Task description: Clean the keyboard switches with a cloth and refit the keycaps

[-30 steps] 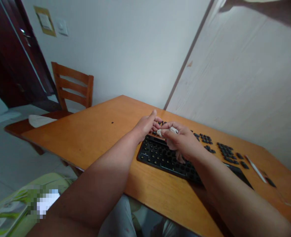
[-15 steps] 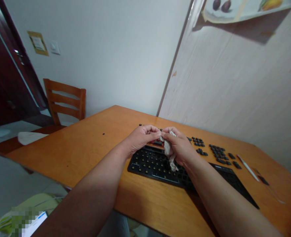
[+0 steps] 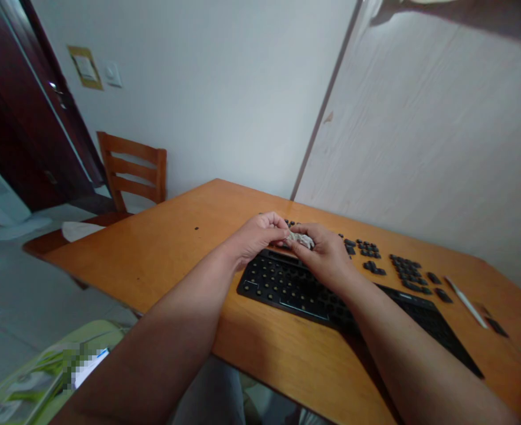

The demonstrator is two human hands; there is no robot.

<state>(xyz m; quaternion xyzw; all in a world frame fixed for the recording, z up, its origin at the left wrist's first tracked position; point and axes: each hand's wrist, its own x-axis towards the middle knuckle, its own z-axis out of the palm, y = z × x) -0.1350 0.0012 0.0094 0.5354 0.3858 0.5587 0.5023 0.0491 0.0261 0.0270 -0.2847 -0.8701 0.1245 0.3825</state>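
With the middle of the keyboard taken as the hub of the clock and the wall side as twelve, a crumpled pale cloth is held at about eleven, above the board's far edge. Its near end is pinched by the left hand, fingers curled and nearly closed; it is loosely gripped by the half-curled right hand. Whether a small part is also held cannot be told. The removal of keycaps seems largely done: pale studs are bared across the left of the board, and loose keycaps are laid out in groups from about eleven to two. Wiping appears under way; how many caps have been cleaned cannot be judged, and refitting seems wholly left.
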